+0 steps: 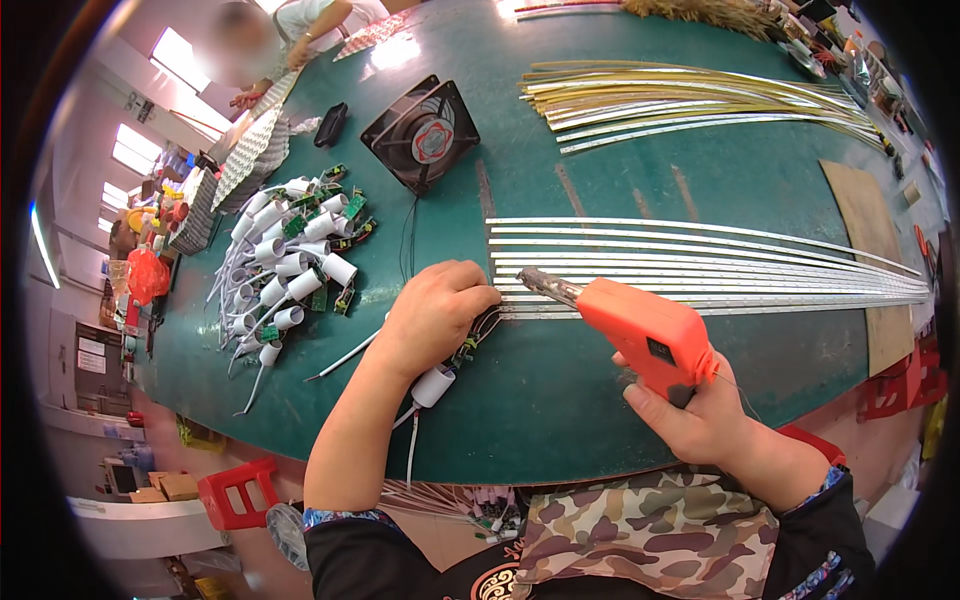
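I am holding the orange pistol-shaped soldering gun (645,335) in my right hand (700,415), fingers wrapped tight around its grip, and its metal tip is pointing left toward the near ends of the long white strip lights (700,270) lying side by side across the green table (560,400). My left hand (432,315) is pressing down in a loose fist right at those strip ends, covering a small green circuit board with dark wires (470,345); I cannot tell whether the fingers are pinching anything. A white plastic end cap with a white cord (432,386) is lying just under my left wrist, near the table's front edge.

The table's near edge is curving just in front of my camouflage apron (650,535), and a stretch of bare green is lying between the gun and that edge. To my left, a heap of white tube caps and green boards (290,265) is sitting well apart from my hand. Beyond the strips, a black square fan (420,135) is resting flat, and a fanned bundle of yellowish strips (690,100) is spreading toward the far right. A brown board (880,250) is lying along the right edge. Another person (290,35) is working at the far left corner.
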Available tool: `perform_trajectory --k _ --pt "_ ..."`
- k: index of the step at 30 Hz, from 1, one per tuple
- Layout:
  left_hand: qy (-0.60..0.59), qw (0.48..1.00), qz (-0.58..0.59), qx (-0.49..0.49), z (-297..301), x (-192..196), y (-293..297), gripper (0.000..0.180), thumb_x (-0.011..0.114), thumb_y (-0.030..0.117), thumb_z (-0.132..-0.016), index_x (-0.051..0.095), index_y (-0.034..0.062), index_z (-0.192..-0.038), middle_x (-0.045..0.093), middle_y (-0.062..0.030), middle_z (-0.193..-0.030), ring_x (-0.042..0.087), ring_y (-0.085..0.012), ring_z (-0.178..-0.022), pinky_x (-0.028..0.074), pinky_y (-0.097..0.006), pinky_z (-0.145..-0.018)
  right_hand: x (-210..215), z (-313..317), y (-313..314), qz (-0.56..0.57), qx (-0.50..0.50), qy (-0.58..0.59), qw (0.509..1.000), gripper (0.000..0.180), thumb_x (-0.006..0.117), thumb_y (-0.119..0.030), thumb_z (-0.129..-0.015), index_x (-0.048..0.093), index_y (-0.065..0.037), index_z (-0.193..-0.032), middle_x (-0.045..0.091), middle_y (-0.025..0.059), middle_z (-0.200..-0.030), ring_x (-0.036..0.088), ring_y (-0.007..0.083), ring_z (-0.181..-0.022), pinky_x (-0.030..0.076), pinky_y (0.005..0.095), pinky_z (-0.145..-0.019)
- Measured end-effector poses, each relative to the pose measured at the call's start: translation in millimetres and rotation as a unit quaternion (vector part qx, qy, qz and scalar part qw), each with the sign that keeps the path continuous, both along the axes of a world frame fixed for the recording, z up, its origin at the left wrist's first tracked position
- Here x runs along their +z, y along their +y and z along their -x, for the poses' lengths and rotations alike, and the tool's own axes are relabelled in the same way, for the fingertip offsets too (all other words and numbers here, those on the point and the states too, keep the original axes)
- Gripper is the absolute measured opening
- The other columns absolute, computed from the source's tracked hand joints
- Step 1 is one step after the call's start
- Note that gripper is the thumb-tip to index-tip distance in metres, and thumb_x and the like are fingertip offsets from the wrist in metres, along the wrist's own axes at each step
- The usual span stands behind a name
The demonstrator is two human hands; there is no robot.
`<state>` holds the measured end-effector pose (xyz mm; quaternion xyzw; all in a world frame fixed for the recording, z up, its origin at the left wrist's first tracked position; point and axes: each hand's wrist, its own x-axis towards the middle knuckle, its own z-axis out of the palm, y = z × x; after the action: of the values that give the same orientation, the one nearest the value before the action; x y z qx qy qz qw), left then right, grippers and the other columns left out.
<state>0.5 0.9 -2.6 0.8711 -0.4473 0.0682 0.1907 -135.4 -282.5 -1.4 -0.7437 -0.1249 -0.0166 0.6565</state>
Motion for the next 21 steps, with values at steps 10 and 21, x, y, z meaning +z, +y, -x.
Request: perform_trajectory --k 10,21 --pt "0.007 1.000 0.000 0.007 -1.8 0.8 -1.2 0.019 0.065 -0.003 -0.074 0.069 0.0066 -0.090 0.063 -0.0081 -0.085 0.062 -0.0300 -0.082 0.051 -0.041 -0.071 -0.9 0.4 -0.9 0.015 0.000 -0.001 1.000 0.051 0.070 -0.010 -0.087 0.049 0.001 -0.132 0.063 0.0066 -0.086 0.059 0.0150 -0.072 0.048 0.0297 -0.069" --pt "0.010 1.000 0.006 -0.002 -1.5 -2.6 -0.1 0.019 0.063 0.000 -0.075 0.070 0.0075 -0.091 0.064 -0.0082 -0.087 0.063 -0.0308 -0.085 0.051 -0.041 -0.076 11.7 5.8 -1.4 0.004 0.016 0.068 0.998 0.046 0.068 -0.004 -0.087 0.051 -0.001 -0.130 0.063 0.0033 -0.092 0.056 0.0088 -0.075 0.048 0.0269 -0.070"
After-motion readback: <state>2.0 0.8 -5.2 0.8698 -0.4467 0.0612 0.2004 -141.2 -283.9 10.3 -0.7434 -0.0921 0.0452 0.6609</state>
